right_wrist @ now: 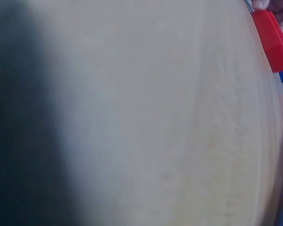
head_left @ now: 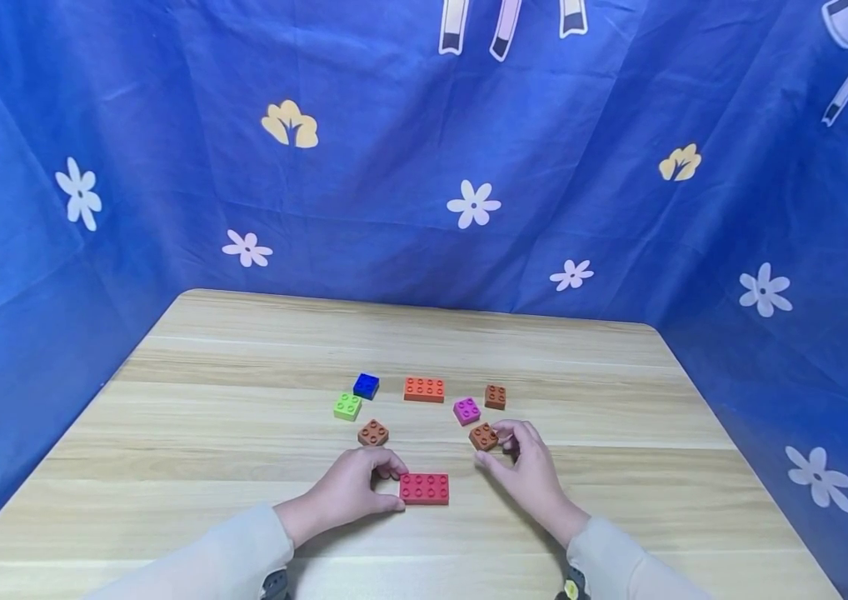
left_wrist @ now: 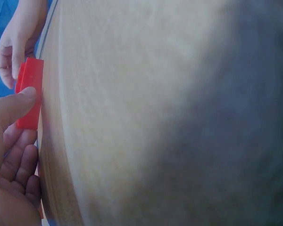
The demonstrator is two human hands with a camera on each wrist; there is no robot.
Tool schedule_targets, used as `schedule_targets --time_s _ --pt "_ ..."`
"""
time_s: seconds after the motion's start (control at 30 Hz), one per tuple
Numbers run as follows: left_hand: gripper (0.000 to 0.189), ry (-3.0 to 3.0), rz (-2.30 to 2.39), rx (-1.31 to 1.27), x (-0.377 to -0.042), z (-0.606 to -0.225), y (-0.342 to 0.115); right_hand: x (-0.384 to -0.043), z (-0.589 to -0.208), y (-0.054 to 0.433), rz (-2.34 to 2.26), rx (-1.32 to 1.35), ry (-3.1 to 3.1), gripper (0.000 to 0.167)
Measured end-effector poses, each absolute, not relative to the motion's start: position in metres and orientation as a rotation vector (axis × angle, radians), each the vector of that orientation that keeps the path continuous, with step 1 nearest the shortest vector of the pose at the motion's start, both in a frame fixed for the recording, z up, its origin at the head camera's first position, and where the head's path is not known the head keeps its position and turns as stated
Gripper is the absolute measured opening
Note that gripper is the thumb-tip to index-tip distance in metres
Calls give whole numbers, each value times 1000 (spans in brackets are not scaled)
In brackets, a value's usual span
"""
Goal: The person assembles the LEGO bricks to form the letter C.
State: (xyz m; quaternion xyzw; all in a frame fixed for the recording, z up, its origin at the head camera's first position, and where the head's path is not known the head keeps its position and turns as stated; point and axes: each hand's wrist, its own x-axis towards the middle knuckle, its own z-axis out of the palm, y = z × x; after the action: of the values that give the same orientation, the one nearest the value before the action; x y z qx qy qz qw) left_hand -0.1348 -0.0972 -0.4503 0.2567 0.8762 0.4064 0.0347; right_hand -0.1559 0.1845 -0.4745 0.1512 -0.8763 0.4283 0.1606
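My left hand (head_left: 360, 490) pinches the left end of a red 2x4 toy brick (head_left: 424, 489) between thumb and fingers, its studs facing up. The same red brick (left_wrist: 32, 92) shows in the left wrist view, with the thumb on its side. To the right, my right hand (head_left: 525, 467) holds a brown 2x2 brick (head_left: 483, 437) between thumb and index finger, at about table level. The right wrist view shows the red brick (right_wrist: 272, 42) with left fingers at its far end; the right hand itself is out of that view.
Beyond the hands lie a brown brick (head_left: 373, 432), a lime green brick (head_left: 347, 407), a blue brick (head_left: 366, 386), an orange-red 2x4 brick (head_left: 424, 389), a magenta brick (head_left: 466, 410) and another brown brick (head_left: 495, 397). A blue curtain (head_left: 394, 167) hangs behind the wooden table (head_left: 244, 350).
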Motion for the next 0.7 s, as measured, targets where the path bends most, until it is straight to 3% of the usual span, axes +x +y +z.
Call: schedule_targets --time_s 0.43,0.7 --pt "34 2705 1244 794 -135 -451 -97 -167 -475 181 1148 223 -2636 56" --pt "33 2694 1248 792 -134 -449 -97 -169 -475 178 1011 248 -2671 40"
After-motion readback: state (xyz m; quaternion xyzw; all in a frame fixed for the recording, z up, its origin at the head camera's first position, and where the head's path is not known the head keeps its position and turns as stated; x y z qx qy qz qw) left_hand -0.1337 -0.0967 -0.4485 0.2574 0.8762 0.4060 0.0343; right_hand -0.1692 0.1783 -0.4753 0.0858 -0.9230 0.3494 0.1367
